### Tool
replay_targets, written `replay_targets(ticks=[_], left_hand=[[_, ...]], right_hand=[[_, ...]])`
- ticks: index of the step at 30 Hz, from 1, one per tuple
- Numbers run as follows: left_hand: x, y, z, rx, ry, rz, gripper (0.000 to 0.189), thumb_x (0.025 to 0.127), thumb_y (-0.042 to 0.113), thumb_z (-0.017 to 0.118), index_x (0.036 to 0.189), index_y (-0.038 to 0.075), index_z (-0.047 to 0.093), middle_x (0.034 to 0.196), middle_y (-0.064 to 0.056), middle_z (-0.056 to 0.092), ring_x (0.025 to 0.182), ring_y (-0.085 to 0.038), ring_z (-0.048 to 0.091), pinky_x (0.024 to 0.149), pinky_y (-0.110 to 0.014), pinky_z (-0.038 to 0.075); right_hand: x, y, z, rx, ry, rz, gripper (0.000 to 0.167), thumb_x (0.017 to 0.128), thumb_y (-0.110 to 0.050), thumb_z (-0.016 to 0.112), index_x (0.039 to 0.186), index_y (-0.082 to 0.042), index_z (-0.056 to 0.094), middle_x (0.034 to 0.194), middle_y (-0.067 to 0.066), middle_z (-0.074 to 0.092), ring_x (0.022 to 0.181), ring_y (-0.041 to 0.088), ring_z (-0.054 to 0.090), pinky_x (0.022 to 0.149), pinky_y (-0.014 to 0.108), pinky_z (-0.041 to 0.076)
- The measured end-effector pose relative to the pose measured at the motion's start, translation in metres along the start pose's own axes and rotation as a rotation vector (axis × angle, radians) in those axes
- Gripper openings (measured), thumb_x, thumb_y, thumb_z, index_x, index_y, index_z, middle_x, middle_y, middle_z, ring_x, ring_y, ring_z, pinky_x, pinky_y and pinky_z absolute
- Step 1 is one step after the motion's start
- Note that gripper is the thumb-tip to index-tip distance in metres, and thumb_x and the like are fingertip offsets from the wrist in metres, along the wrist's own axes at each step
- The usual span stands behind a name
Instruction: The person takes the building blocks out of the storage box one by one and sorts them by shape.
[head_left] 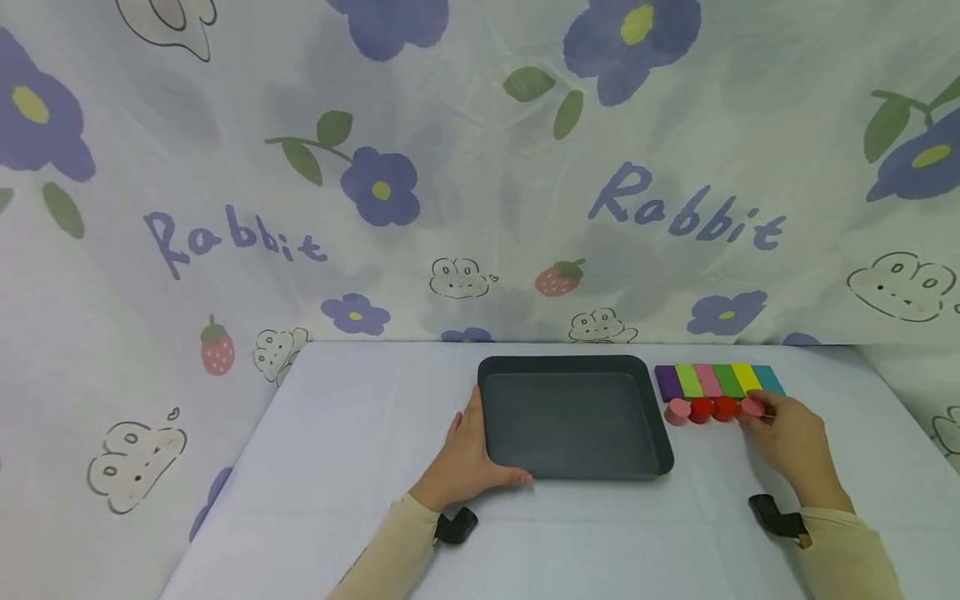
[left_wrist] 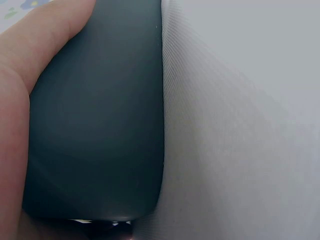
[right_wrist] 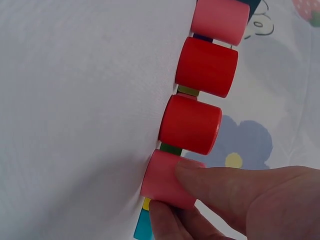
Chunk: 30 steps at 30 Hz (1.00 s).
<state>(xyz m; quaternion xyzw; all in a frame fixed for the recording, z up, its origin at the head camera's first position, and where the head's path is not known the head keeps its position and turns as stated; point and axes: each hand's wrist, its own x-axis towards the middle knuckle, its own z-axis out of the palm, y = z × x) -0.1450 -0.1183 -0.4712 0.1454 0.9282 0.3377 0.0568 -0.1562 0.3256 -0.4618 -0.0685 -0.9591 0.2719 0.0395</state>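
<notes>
A dark grey rectangular tray (head_left: pixel 570 425) lies on the white table. My left hand (head_left: pixel 472 454) rests against its near left corner, fingers straight along the left side and thumb along the front wall. Close up in the left wrist view, the thumb touches the tray's outer wall (left_wrist: pixel 100 115). My right hand (head_left: pixel 795 442) pinches a pink cylinder (right_wrist: pixel 162 175) between thumb and fingers, at the right end of a short row. Beside it stand two red cylinders (right_wrist: pixel 190 125) and another pink cylinder (right_wrist: pixel 221 21). Whether the pinched cylinder touches the table is unclear.
Right behind the cylinders lies a row of flat coloured blocks (head_left: pixel 727 380): purple, light green, pink, green, yellow and blue. The tray's right wall stands just left of them. A patterned curtain (head_left: pixel 465 167) hangs behind the table.
</notes>
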Motion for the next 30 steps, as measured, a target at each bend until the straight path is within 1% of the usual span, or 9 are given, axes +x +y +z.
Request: replay_targets(ticks=[9, 14, 19, 20, 22, 24, 26, 28, 30], left_hand=[[0.0, 0.001, -0.001, -0.015, -0.005, -0.003, 0.15, 0.065, 0.065, 0.086, 0.159, 0.002, -0.011, 0.168, -0.013, -0.003, 0.153, -0.023, 0.01, 0.123, -0.049, 0.006], [0.001, 0.001, 0.0, -0.018, -0.003, -0.001, 0.151, 0.063, 0.064, 0.088, 0.159, 0.002, -0.011, 0.168, -0.016, -0.003, 0.154, -0.028, 0.007, 0.122, -0.052, 0.009], [0.001, 0.004, -0.002, -0.057, -0.015, -0.021, 0.154, 0.06, 0.062, 0.091, 0.159, 0.005, -0.012, 0.168, -0.015, -0.004, 0.153, -0.032, 0.004, 0.121, -0.054, 0.016], [0.001, 0.004, -0.003, -0.065, -0.018, -0.021, 0.153, 0.061, 0.062, 0.09, 0.16, 0.005, -0.012, 0.168, -0.015, -0.005, 0.153, -0.031, 0.003, 0.121, -0.054, 0.017], [0.001, 0.003, -0.004, -0.083, -0.021, -0.022, 0.15, 0.064, 0.064, 0.088, 0.16, 0.007, -0.012, 0.168, -0.013, -0.005, 0.154, -0.029, 0.002, 0.12, -0.054, 0.019], [0.001, 0.001, -0.007, -0.097, -0.017, -0.025, 0.145, 0.068, 0.067, 0.083, 0.16, 0.009, -0.013, 0.168, -0.011, -0.007, 0.154, -0.027, 0.002, 0.121, -0.053, 0.019], [0.001, 0.001, -0.013, -0.108, -0.005, -0.029, 0.139, 0.074, 0.068, 0.078, 0.16, 0.01, -0.013, 0.168, -0.01, -0.008, 0.154, -0.026, 0.001, 0.121, -0.053, 0.018], [0.001, 0.001, -0.023, -0.111, 0.02, -0.039, 0.133, 0.078, 0.068, 0.075, 0.16, 0.011, -0.014, 0.168, -0.009, -0.009, 0.154, -0.026, 0.0, 0.121, -0.053, 0.016], [0.002, 0.0, -0.034, -0.099, 0.061, -0.054, 0.13, 0.08, 0.067, 0.073, 0.16, 0.012, -0.013, 0.168, -0.009, -0.008, 0.154, -0.028, 0.001, 0.121, -0.054, 0.015]], right_hand=[[0.002, -0.003, -0.001, -0.006, -0.002, 0.043, 0.049, 0.093, -0.006, 0.066, 0.132, 0.018, 0.049, 0.118, 0.04, 0.055, 0.105, 0.053, 0.053, 0.09, 0.065, 0.048], [-0.001, -0.009, -0.005, -0.027, 0.02, 0.022, 0.047, 0.095, -0.009, 0.066, 0.131, 0.016, 0.051, 0.118, 0.041, 0.054, 0.104, 0.054, 0.054, 0.085, 0.063, 0.052], [-0.006, -0.018, -0.012, -0.061, 0.051, 0.002, 0.046, 0.095, -0.012, 0.067, 0.13, 0.015, 0.053, 0.117, 0.041, 0.053, 0.098, 0.053, 0.053, 0.076, 0.06, 0.055], [-0.007, -0.021, -0.012, -0.065, 0.059, -0.002, 0.046, 0.095, -0.012, 0.067, 0.129, 0.015, 0.053, 0.117, 0.041, 0.052, 0.098, 0.053, 0.053, 0.075, 0.061, 0.055], [-0.01, -0.027, -0.013, -0.068, 0.066, -0.006, 0.047, 0.094, -0.011, 0.067, 0.13, 0.015, 0.052, 0.119, 0.042, 0.05, 0.102, 0.054, 0.05, 0.079, 0.064, 0.053], [-0.012, -0.034, -0.013, -0.057, 0.072, -0.016, 0.048, 0.094, -0.012, 0.067, 0.131, 0.014, 0.052, 0.123, 0.043, 0.048, 0.108, 0.057, 0.047, 0.084, 0.068, 0.049], [-0.013, -0.042, -0.013, -0.039, 0.077, -0.043, 0.049, 0.094, -0.013, 0.066, 0.132, 0.015, 0.051, 0.126, 0.043, 0.047, 0.114, 0.059, 0.043, 0.089, 0.073, 0.043], [-0.012, -0.05, -0.012, -0.016, 0.093, -0.1, 0.049, 0.094, -0.013, 0.067, 0.131, 0.015, 0.052, 0.127, 0.043, 0.048, 0.118, 0.06, 0.042, 0.093, 0.074, 0.039], [-0.011, -0.058, -0.012, 0.003, 0.106, -0.158, 0.048, 0.094, -0.014, 0.067, 0.13, 0.015, 0.053, 0.128, 0.042, 0.049, 0.119, 0.059, 0.042, 0.094, 0.074, 0.039]])
